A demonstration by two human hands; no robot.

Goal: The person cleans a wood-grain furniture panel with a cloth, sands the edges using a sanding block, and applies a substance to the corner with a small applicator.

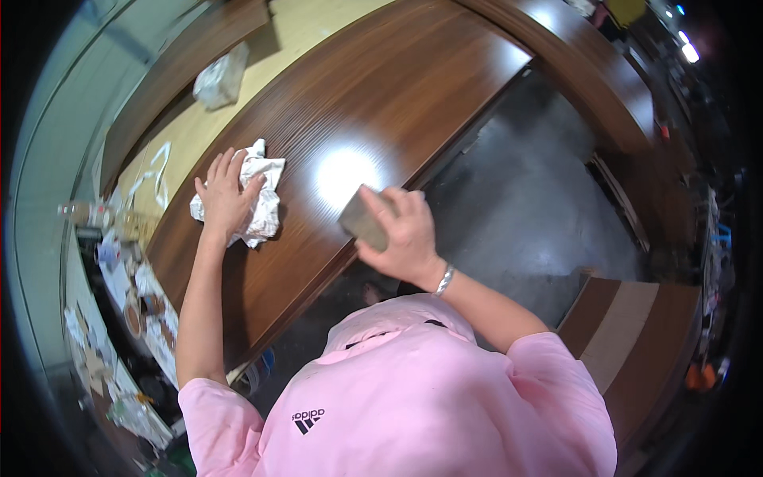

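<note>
A long glossy dark-brown wooden panel (381,87) runs across the middle of the view. My left hand (225,196) presses flat on a crumpled white cloth (262,203) lying on the panel. My right hand (405,234) grips a small grey-brown rectangular block (362,221) and holds it against the panel's near edge. A bright light reflection shines on the wood between the two hands. A silver bracelet sits on my right wrist.
A second crumpled white cloth (221,78) lies on a pale board (294,32) beyond the panel. A cluttered bench (119,318) with small containers and papers stands at the left. More brown panels (620,334) lie at the right on the dark floor (524,199).
</note>
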